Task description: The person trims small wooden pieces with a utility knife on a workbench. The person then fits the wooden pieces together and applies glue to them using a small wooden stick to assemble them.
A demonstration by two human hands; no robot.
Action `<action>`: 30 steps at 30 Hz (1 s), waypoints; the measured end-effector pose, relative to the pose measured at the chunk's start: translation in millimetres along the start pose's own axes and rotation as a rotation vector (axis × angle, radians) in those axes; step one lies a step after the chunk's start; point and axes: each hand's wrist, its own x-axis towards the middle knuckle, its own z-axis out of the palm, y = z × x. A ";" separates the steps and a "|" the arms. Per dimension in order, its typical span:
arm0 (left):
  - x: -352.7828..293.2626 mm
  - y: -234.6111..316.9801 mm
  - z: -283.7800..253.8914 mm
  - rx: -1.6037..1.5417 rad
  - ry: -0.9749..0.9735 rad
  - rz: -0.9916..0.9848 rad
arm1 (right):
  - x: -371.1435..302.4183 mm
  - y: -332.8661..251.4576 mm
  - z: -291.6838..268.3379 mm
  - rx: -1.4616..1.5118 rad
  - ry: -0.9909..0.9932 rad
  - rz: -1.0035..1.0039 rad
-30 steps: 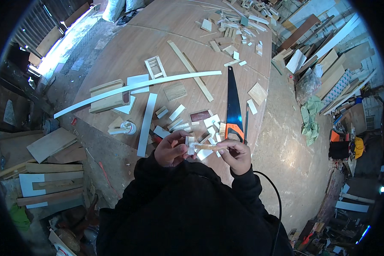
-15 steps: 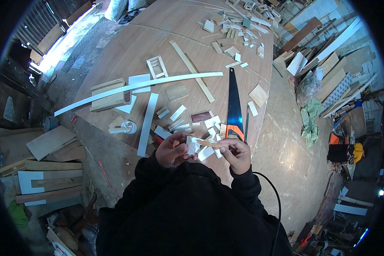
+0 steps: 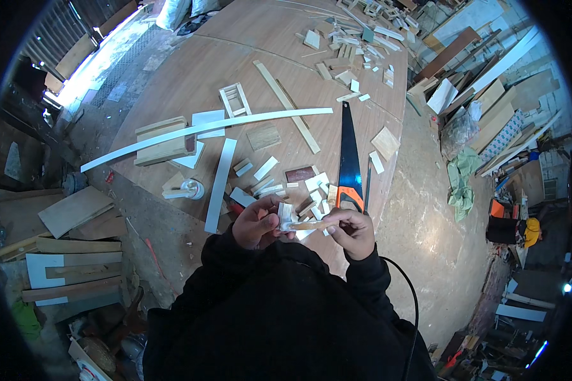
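Near the front edge of the worktable, my left hand is closed around a small wooden block. My right hand pinches a thin wooden stick that points left, its white-smeared tip against the lower part of the block. The smear looks like glue. Just beyond my right hand lies a handsaw with a black blade and an orange handle. Several small wood offcuts are scattered past my fingers. To the left stands a small clear cup with white stuff in it.
A long pale strip crosses the table over a wooden box-like piece. A flat white strip lies near my left hand. More offcuts heap at the far right. Boards lean along the right wall; a black cable hangs by my right arm.
The stick's tip has moved down along the block, from its upper part to its lower part. The block's face has turned slightly. Both hands stay almost in place.
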 end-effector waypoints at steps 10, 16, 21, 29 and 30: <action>1.0 0.7 0.8 -0.030 -0.043 0.045 | 4.1 -2.1 2.8 -0.028 0.038 0.005; 0.6 0.0 1.8 -0.040 -0.096 0.032 | 7.8 -6.9 10.9 -0.033 0.091 0.032; 2.3 -0.8 1.2 -0.134 -0.098 0.051 | 5.7 -7.2 5.6 0.015 0.146 0.056; 2.6 0.5 3.0 -0.145 -0.057 0.034 | 10.1 -9.9 6.0 -0.086 0.164 0.019; 2.6 0.1 2.1 -0.158 -0.063 0.033 | 9.5 -10.7 5.7 -0.086 0.162 0.019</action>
